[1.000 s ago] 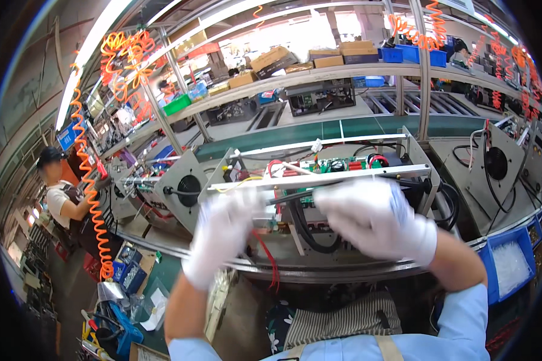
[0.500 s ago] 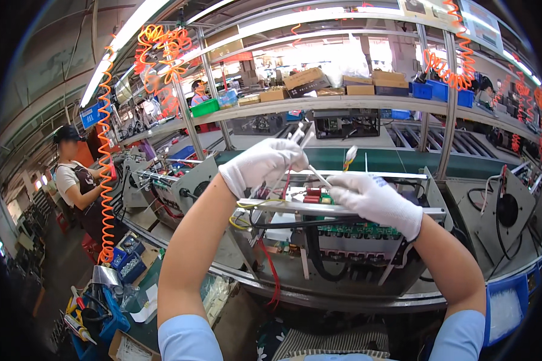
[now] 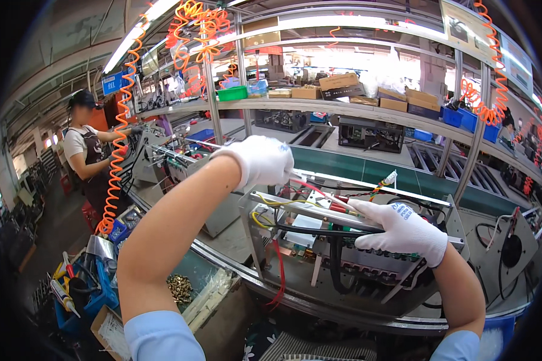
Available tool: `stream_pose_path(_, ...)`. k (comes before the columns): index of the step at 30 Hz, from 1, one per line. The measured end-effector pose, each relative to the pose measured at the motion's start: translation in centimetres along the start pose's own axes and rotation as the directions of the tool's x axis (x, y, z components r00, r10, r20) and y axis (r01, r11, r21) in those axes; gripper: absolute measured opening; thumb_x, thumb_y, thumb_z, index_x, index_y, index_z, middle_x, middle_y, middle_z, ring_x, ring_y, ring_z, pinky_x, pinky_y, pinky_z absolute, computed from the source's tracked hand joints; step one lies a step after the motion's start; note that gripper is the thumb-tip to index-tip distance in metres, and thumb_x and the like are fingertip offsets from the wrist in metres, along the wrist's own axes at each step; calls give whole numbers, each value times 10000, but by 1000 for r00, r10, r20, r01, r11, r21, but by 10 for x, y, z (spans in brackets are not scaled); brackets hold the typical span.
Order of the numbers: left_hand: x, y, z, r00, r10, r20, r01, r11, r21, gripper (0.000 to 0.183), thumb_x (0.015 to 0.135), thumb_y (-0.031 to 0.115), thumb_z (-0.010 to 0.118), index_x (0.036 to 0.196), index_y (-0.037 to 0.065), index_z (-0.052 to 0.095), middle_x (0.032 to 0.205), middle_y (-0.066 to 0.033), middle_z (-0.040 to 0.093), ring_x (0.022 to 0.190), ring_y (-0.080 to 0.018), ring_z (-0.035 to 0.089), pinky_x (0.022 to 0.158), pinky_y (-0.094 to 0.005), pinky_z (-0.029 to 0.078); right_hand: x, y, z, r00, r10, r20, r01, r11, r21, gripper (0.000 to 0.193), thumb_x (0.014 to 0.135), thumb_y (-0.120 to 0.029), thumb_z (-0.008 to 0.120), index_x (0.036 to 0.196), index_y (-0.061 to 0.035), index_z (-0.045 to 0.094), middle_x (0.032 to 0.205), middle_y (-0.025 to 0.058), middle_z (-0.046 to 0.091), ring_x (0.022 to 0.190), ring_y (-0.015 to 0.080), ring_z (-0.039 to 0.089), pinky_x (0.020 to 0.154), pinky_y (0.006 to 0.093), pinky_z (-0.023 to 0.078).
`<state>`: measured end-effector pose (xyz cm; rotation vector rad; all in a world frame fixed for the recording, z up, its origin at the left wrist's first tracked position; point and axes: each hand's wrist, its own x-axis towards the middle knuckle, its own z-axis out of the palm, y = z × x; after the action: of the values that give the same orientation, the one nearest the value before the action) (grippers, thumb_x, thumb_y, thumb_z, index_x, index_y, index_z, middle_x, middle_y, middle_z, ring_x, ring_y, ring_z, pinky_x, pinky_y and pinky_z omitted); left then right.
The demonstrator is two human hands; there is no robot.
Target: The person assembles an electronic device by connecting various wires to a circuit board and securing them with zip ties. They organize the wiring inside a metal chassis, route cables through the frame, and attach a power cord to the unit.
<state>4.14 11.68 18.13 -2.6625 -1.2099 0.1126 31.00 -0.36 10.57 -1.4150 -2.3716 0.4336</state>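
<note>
A: Where is the red-and-white cable point(image 3: 328, 195) located, and how are the hands placed?

B: It is stretched above the metal chassis point(image 3: 456, 218). Its left part is gripped by the closed fingers of the left hand point(image 3: 262, 161). The thumb and fingers of the right hand point(image 3: 400, 225) are spread widely over the front rail point(image 3: 304, 209); whether the cable is also pressed there, it cannot be told.

A: What could go wrong?

B: If it is pulled too strongly leftward, any hidden joint could be loosened. Its covering could be scraped by the rail's edge. Also, the white connector point(image 3: 389, 178), sticking up behind the right hand, could be knocked if that hand is lifted carelessly.
</note>
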Motion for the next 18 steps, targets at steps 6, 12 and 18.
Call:
stream_pose_path(6, -9, -22, 52, 998, -60, 10, 60, 962, -267, 243, 908, 286, 584, 1025, 106, 697, 923, -118, 714, 899, -301, 679, 798, -401, 512, 3, 1, -3, 996, 26, 90, -21, 998, -56, 629, 891, -378, 670, 1377, -25, 484, 1220, 229, 627, 1108, 365, 620, 935, 370, 484)
stream_pose_path(12, -14, -32, 73, 989, -111, -102, 50, 880, -472, 192, 922, 237, 620, 970, 66, 692, 873, -129, 686, 827, -305, 668, 756, -382, 510, 6, 9, -1, 996, 9, 86, -5, 999, -48, 622, 879, -354, 686, 1354, -1, 493, 1218, 224, 625, 1129, 350, 611, 956, 359, 468)
stream_pose_path(18, -20, -22, 100, 875, -113, -471, 50, 988, -144, 107, 880, 170, 615, 887, 85, 681, 892, -132, 646, 868, -313, 652, 741, -416, 514, 10, -2, 10, 996, -72, -47, 60, 974, -216, 602, 845, -311, 687, 1346, -32, 505, 1077, 240, 668, 1009, 390, 648, 868, 424, 502)
